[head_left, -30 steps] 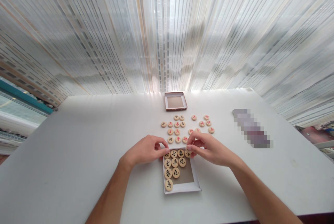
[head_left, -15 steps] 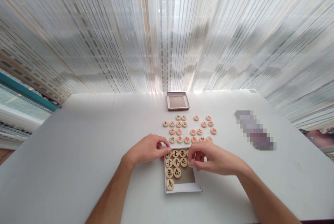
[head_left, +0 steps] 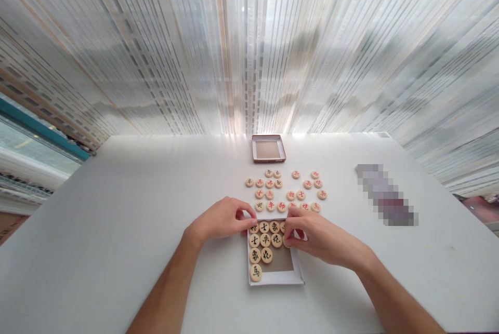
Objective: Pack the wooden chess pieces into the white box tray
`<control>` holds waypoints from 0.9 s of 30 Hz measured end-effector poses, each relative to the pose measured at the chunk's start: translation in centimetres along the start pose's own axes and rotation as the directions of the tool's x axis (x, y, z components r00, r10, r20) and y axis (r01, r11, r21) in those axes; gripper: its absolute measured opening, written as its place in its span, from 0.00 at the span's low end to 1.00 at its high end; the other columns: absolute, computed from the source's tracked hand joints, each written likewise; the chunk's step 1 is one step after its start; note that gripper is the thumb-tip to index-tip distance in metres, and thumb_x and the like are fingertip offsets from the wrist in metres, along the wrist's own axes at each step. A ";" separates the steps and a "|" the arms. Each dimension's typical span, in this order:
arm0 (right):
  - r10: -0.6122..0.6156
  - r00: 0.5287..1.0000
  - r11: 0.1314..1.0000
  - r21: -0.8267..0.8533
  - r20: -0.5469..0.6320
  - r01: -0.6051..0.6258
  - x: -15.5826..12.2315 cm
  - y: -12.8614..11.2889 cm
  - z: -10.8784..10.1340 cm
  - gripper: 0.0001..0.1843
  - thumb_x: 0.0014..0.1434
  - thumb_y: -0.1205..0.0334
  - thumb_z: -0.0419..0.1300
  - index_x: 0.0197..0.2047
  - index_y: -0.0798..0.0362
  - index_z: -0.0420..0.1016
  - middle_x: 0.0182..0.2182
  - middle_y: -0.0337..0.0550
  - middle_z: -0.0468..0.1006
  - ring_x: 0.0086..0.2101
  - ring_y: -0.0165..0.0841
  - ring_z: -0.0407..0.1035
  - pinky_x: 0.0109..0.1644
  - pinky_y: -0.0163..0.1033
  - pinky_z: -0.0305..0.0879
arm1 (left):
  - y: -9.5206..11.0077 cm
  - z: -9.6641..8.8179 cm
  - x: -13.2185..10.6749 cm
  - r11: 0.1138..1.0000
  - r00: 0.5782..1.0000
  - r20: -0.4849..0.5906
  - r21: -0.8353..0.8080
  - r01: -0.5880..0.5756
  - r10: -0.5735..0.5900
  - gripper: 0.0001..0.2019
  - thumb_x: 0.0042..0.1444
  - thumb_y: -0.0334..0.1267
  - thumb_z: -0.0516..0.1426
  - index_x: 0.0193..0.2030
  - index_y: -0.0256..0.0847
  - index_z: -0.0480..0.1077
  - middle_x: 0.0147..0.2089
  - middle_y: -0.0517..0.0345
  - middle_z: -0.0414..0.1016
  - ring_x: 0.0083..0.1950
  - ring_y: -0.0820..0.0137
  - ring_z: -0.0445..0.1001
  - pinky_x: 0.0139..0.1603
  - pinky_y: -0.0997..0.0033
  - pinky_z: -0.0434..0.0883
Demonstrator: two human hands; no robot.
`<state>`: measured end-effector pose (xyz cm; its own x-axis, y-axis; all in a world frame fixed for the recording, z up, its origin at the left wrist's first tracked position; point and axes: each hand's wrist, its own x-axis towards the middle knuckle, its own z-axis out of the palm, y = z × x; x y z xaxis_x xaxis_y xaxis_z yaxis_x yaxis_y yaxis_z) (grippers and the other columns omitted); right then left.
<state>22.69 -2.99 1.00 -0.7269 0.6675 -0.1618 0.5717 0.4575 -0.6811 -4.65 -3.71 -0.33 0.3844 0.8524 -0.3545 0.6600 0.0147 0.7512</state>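
A shallow white-walled box [head_left: 277, 278] holds round wooden Chinese chess pieces with black characters, set in rows from its far left corner. My left hand [head_left: 222, 218] pinches the box's far left corner, thumb over the rim beside a piece [head_left: 254, 227]. At the right end of the second row, my right hand [head_left: 317, 234] has thumb and fingers closed on a chess piece [head_left: 287, 241], mostly hidden under the fingertips. The near left corner holds a single black horse piece [head_left: 255, 272]. Brown box floor shows at the near right.
Beyond the box, several loose pieces with red and black characters, such as a red one [head_left: 281, 206], lie in uneven rows on the white table [head_left: 136, 209]. A box lid [head_left: 268, 160] lies upturned near the back edge. A blurred-out object [head_left: 385, 196] lies to the right.
My right hand's fingers have drawn slightly closer together over the piece at the second row's right end. My left hand stays on the box corner. The whole view has shifted a little.
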 end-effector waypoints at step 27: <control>-0.040 0.998 0.992 -0.122 -0.043 0.034 -0.1 -0.1 0.0 0.11 0.60 0.59 0.65 0.30 0.51 0.68 0.32 0.38 0.72 0.32 0.31 0.64 0.35 0.35 0.60 | -0.4 0.1 0.1 1.000 1.000 0.001 -0.007 -0.010 0.010 0.16 0.58 0.51 0.58 0.40 0.43 0.80 0.27 0.60 0.80 0.28 0.69 0.71 0.29 0.75 0.63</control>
<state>22.75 -3.13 1.10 -0.7322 0.6731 -0.1040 0.5887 0.5486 -0.5937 -4.81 -3.68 -0.73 0.3917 0.8517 -0.3480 0.6515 0.0102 0.7586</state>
